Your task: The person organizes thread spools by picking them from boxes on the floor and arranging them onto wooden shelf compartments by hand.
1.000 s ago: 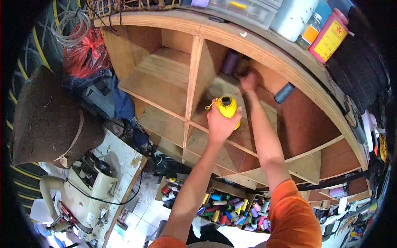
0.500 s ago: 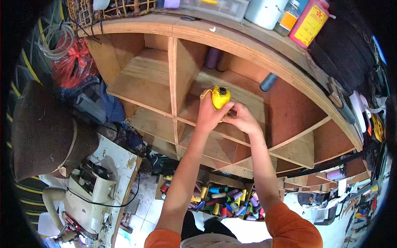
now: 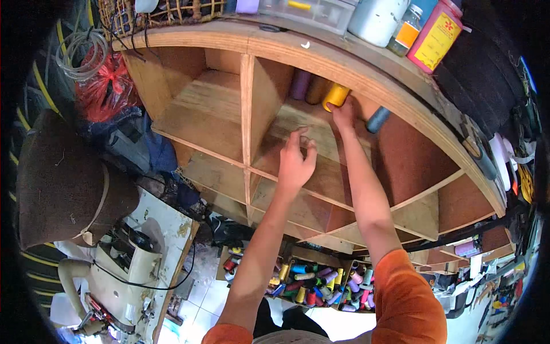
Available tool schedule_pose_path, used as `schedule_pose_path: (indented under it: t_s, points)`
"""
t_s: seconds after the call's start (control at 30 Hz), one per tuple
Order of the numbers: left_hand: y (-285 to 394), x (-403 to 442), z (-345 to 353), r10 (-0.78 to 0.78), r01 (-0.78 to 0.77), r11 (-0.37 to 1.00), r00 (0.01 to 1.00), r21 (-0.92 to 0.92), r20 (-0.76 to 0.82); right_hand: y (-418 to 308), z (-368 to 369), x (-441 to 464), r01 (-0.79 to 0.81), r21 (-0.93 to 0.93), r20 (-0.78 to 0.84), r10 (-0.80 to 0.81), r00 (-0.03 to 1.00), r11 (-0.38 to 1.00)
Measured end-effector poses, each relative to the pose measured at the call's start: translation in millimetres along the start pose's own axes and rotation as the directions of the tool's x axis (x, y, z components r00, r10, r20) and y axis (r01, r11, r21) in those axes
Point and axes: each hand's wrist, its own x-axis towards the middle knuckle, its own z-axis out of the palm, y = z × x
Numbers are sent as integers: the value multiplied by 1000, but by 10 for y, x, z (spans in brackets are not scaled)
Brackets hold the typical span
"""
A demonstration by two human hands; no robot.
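Inside the upper middle compartment of the wooden shelf (image 3: 247, 109), my right hand (image 3: 345, 114) is closed round the near end of a yellow thread spool (image 3: 336, 96). Left of that spool stand a brown thread spool (image 3: 317, 92) and a purple thread spool (image 3: 300, 84) against the back. A grey-blue thread spool (image 3: 378, 120) is to the right of my right wrist. My left hand (image 3: 298, 160) hovers at the front of the same compartment, fingers curled but apart, with nothing in it.
Boxes of mixed thread spools (image 3: 312, 281) sit below the shelf. A sewing machine (image 3: 123, 281) is at lower left, near a dark brown cloth-covered object (image 3: 69, 189). Bottles (image 3: 435, 35) and a basket (image 3: 166, 11) stand on the shelf top.
The yellow spool, earlier between both hands, has gone up to the compartment's back in my right hand. My left hand has let go and stays lower, fingers apart.
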Motion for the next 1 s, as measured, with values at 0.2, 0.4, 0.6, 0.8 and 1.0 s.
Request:
schedule_pose_path:
  t_s: [0.2,0.4,0.6,0.8,1.0]
  points:
    - [53,-17,-39,-107,108,994,993,-24,51,167,164,45,109,-211,-85,-129,988,971]
    - [48,-29,-14,-81,81,997,996,-8,30,-60,-154,2,147,-324,47,-140,989,934]
    - [27,-29,5,-108,109,993,993,-45,39,25,-1148,488,175,-706,-1,-248,969,686]
    - [97,-7,-41,-166,163,985,984,53,57,-272,-1259,583,110,-966,153,171,973,235]
    - [102,-20,-26,-133,133,990,991,44,-7,-420,-1247,541,113,-966,176,269,947,234]
